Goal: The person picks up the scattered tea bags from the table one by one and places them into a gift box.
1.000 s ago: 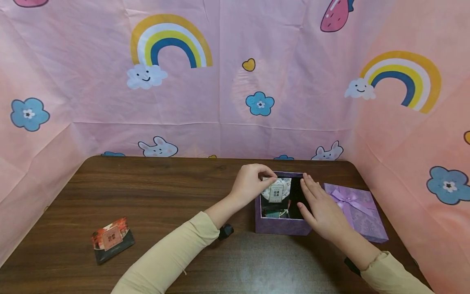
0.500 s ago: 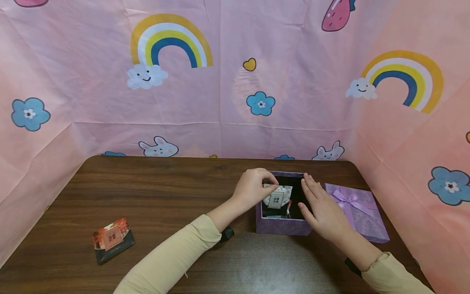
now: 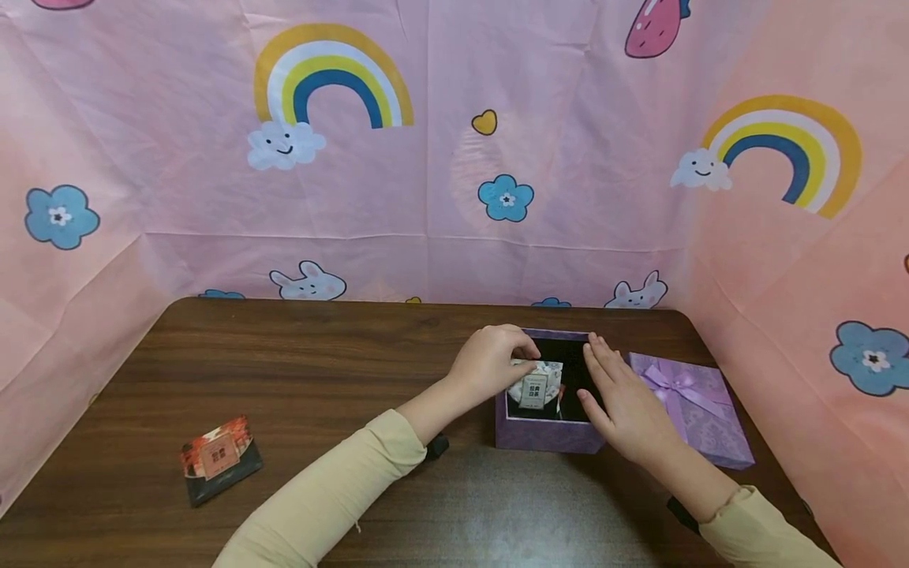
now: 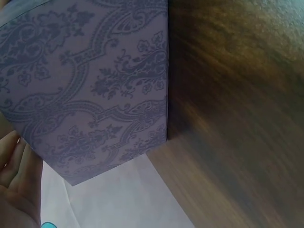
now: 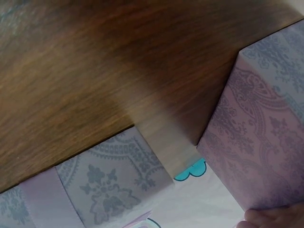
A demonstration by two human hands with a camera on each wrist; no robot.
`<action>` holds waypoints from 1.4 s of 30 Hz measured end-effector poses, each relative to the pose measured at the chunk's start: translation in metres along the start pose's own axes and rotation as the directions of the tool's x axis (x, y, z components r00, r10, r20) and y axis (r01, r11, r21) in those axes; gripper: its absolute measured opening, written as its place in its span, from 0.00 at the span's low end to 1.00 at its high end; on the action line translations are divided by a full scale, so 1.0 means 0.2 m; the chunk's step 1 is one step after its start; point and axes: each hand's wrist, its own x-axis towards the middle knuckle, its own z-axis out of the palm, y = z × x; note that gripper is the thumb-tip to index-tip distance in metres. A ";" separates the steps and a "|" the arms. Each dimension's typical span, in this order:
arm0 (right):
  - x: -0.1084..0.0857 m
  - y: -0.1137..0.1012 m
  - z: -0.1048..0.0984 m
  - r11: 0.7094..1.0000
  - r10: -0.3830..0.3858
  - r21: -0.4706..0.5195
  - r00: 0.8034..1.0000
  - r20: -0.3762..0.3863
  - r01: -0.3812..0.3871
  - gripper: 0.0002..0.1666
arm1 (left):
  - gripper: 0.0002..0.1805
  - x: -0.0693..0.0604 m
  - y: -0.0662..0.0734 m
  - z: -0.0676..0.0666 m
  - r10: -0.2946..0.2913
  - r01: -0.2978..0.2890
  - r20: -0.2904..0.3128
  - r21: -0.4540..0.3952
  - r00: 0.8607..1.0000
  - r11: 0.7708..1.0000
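A purple patterned gift box (image 3: 550, 437) stands lidless on the table, its inside black. Between thumb and fingers, my left hand (image 3: 488, 359) pinches the top edge of a white-and-black tea packet (image 3: 534, 388) with a pale label, down inside the box's left part. The straight fingers of my right hand (image 3: 628, 402) rest along the box's right rim. Beside the packet, a thin reddish strip of something else shows inside the box. In the left wrist view, part of the left hand (image 4: 21, 185) appears beyond the box wall; in the right wrist view only fingertips (image 5: 275, 217) show against the box.
Right of the box lies its purple lid (image 3: 699, 410), topped with a ribbon bow. Another tea packet (image 3: 222, 460), red and black, lies at the table's left. Pink printed cloth (image 3: 426, 197) surrounds the brown wooden table (image 3: 319, 347) at the back and sides.
My left hand has lowered the white-and-black tea packet deeper into the box, covering the green packet seen below it earlier. The right hand has stayed at the right rim.
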 end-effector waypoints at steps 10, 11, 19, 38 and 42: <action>0.00 0.00 0.00 1.000 0.020 0.009 0.999 0.026 -0.020 0.41 | 0.06 -0.01 0.00 -0.02 0.023 -0.022 0.028 -0.018 0.999 1.000; 0.00 0.00 -0.01 1.000 0.019 0.011 0.999 0.025 -0.020 0.41 | 0.06 -0.01 0.00 -0.02 0.025 -0.024 0.026 -0.026 0.999 0.999; 0.00 -0.01 -0.02 0.999 0.034 0.021 0.998 0.052 -0.035 0.41 | 0.05 -0.04 -0.02 -0.03 0.014 -0.013 0.005 -0.121 1.000 0.993; 0.00 -0.01 -0.02 0.999 0.032 0.022 0.997 0.066 -0.033 0.41 | 0.04 -0.20 -0.14 -0.20 -0.098 0.073 -0.083 -0.267 0.992 0.961; 0.00 -0.01 -0.02 0.999 0.028 0.021 0.998 0.062 -0.029 0.41 | 0.03 -0.26 -0.20 -0.25 -0.127 0.096 -0.107 -0.259 0.986 0.961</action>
